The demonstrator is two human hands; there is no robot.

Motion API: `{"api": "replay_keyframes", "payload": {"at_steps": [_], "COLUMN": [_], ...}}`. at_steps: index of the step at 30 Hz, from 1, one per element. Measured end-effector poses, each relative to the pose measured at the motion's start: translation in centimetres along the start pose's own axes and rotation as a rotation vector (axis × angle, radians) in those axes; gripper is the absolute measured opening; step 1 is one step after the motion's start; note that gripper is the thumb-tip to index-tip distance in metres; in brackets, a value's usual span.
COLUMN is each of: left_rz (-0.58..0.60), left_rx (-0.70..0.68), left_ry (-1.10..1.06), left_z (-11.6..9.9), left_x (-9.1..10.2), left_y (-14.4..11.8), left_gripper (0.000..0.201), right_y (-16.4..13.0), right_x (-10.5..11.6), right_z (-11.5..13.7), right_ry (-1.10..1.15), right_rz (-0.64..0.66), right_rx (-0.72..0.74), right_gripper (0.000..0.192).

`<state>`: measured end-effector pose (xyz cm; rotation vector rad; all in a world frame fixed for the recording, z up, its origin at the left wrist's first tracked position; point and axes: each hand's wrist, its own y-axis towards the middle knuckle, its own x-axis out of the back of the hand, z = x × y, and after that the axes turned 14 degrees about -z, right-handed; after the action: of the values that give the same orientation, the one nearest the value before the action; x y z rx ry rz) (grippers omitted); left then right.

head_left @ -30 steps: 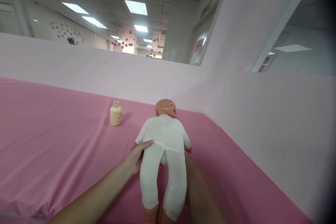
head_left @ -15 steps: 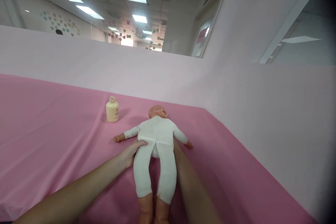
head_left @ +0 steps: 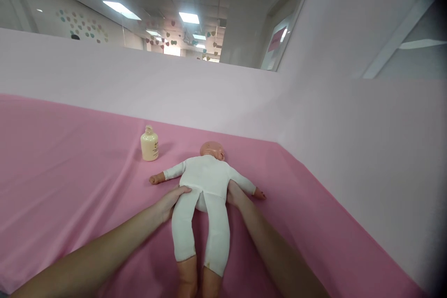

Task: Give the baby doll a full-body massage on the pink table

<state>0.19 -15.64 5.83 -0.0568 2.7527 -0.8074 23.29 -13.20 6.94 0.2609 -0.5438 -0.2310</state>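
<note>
A baby doll [head_left: 204,191] in white is laid on the pink sheet [head_left: 70,172], near its far edge. Its hips are held by the left hand [head_left: 171,202] and right hand [head_left: 234,194], fingers pressed against both sides. A cream bottle [head_left: 149,144] is stood nearby.

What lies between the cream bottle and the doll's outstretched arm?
Nothing: in the head view only bare pink cloth separates the cream bottle from the doll, whose arm tip lies apart from it.
</note>
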Motion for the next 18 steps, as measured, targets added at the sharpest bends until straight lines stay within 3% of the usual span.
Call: {"api": "replay_keyframes", "payload": {"at_steps": [3,6,10,13,15,18], "left_rz": [0.029,0.160,0.342,0.149,-0.162,-0.509], "left_rx": [0.007,-0.087,-0.173,-0.476,-0.765,-1.147], "left_ry": [0.056,0.150,0.523,0.663,0.653,0.802], "left_z": [0.4,-0.4,-4.6,-9.2,-12.1,-15.7], "left_x": [0.1,0.0,1.1,2.8,4.2,6.4], "left_y": [0.6,0.5,0.0,0.0,0.4,1.7], "left_gripper": [0.049,0.050,0.051,0.047,0.042,0.042], "right_y": [0.0,-1.2,-2.9,-3.3,-3.3,-2.9], "right_x": [0.6,2.0,2.6,2.1,1.5,1.0], "right_z": [-0.9,-1.2,0.0,1.0,1.2,0.8], "right_ry": [0.240,0.441,0.234,0.010,-0.092,-0.164], "right_rz": [0.081,0.115,0.029,0.077,0.124,0.126], "right_rx": [-0.290,-0.544,-0.389,-0.314,-0.296,-0.279], "right_gripper": [0.041,0.036,0.074,0.094,0.096,0.091]}}
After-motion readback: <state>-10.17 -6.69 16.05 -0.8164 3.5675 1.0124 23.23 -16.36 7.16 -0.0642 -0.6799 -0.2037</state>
